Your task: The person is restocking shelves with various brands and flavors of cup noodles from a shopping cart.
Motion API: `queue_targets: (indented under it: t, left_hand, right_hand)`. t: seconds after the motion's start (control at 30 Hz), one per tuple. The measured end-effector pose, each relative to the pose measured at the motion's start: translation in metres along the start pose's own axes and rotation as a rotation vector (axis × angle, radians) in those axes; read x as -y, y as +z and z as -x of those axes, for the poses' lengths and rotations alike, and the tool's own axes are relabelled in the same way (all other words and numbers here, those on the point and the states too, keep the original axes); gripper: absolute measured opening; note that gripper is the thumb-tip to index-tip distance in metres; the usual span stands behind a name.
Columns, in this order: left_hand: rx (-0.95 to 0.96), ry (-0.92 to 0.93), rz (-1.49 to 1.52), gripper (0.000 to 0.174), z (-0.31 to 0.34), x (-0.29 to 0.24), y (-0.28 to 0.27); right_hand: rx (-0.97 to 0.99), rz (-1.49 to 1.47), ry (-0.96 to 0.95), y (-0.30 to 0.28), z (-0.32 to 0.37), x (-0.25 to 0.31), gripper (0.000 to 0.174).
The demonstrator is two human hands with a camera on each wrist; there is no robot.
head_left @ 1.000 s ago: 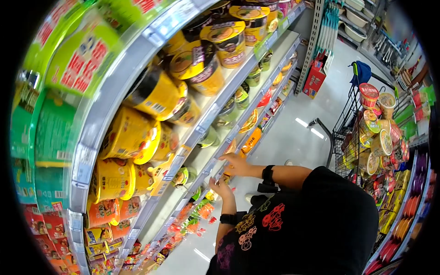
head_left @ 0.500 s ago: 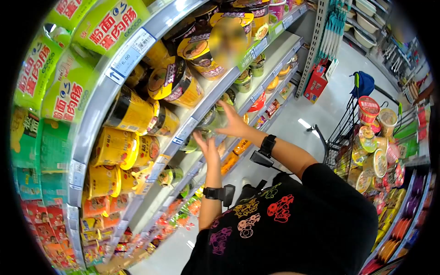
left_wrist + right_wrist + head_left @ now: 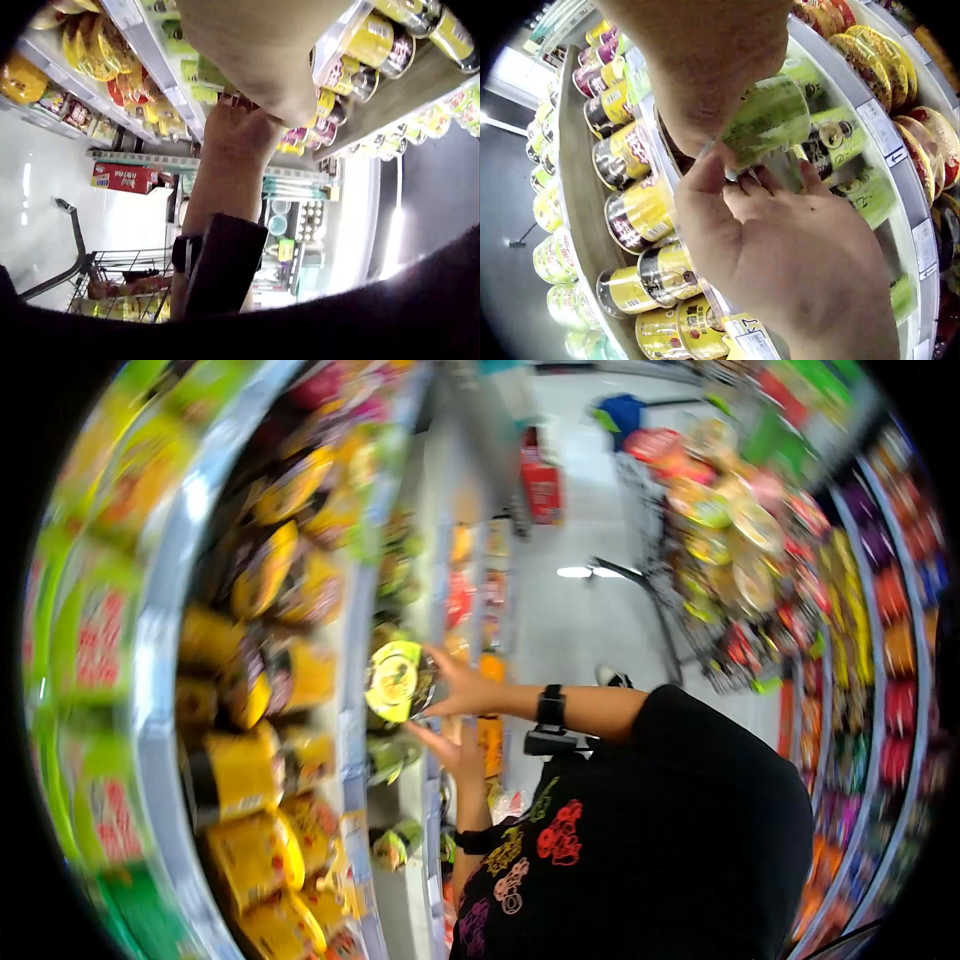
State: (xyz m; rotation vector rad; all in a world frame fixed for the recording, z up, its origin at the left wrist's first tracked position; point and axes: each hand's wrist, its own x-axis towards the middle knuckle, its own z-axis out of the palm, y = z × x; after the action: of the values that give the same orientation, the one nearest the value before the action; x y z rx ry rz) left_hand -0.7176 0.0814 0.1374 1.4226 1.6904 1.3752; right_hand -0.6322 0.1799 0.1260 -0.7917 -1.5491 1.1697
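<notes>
In the head view, a cup of instant noodles (image 3: 396,682) with a bright green lid stands out from the shelf edge, its lid facing the camera. My right hand (image 3: 458,682) grips the side of this cup. Below it, my left hand (image 3: 455,752) reaches up with extended fingers, fingertips right at the cup's lower edge. The right wrist view shows the cup's green side (image 3: 769,120) beneath my right hand (image 3: 705,67), with the left hand (image 3: 780,247) close under it. Part of the cup is hidden by the hands.
More green cups (image 3: 838,139) line the same shelf (image 3: 412,800). Yellow and black noodle cups (image 3: 240,770) fill the shelf above. A loaded shopping cart (image 3: 660,530) stands in the aisle, near a red box (image 3: 541,482). Another stocked shelf (image 3: 895,690) runs along the right side.
Both hands were reaching in at the shelf of green cups; now a green-lidded cup of instant noodles is out at the shelf edge in my right hand. The head view has swung round.
</notes>
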Motion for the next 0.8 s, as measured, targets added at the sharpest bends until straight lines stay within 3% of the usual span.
queue_targets:
  t: [0.03,0.07,0.13,0.2,0.27,0.33,0.4,0.53,0.6,0.7,0.8]
  left_hand:
    - [0.052,0.108,-0.054,0.084,-0.001,0.007,0.009]
    - [0.109,0.116,0.276,0.083,-0.001,0.026,0.028]
    - [0.24,0.168,0.189,0.082,0.003,0.009,0.063]
    - [0.395,0.246,0.196,0.082,0.008,-0.024,0.106]
    - [0.582,0.317,0.238,0.084,0.013,-0.043,0.156]
    - [0.727,0.407,0.181,0.087,0.024,-0.059,0.208]
    - [0.896,0.379,0.291,0.085,0.044,-0.093,0.262]
    - [1.269,0.333,0.346,0.083,0.094,-0.123,0.362]
    - [1.435,0.247,0.37,0.083,0.121,-0.128,0.396]
    - [1.633,0.07,0.434,0.081,0.158,-0.124,0.438]
    - [1.801,-0.123,0.571,0.073,0.189,-0.104,0.472]
  right_hand:
    - [-0.076,-0.07,0.03,-0.012,0.011,0.004,0.102]
    - [-0.166,-0.035,-0.059,-0.03,0.019,0.013,0.101]
    - [-0.388,0.146,-0.002,-0.062,0.047,-0.004,0.098]
    - [-0.518,0.216,-0.027,-0.125,0.07,0.035,0.098]
    - [-0.632,0.231,0.145,-0.185,0.102,0.05,0.099]
    - [-0.838,0.47,0.056,-0.239,0.137,0.047,0.098]
    - [-0.994,0.652,0.102,-0.291,0.179,0.051,0.098]
    - [-1.247,0.637,0.231,-0.364,0.265,0.065,0.095]
    - [-1.354,0.685,0.328,-0.38,0.305,0.064,0.092]
    - [-1.463,0.584,0.297,-0.397,0.353,0.051,0.089]
    - [-1.469,0.613,0.38,-0.403,0.38,0.049,0.091]
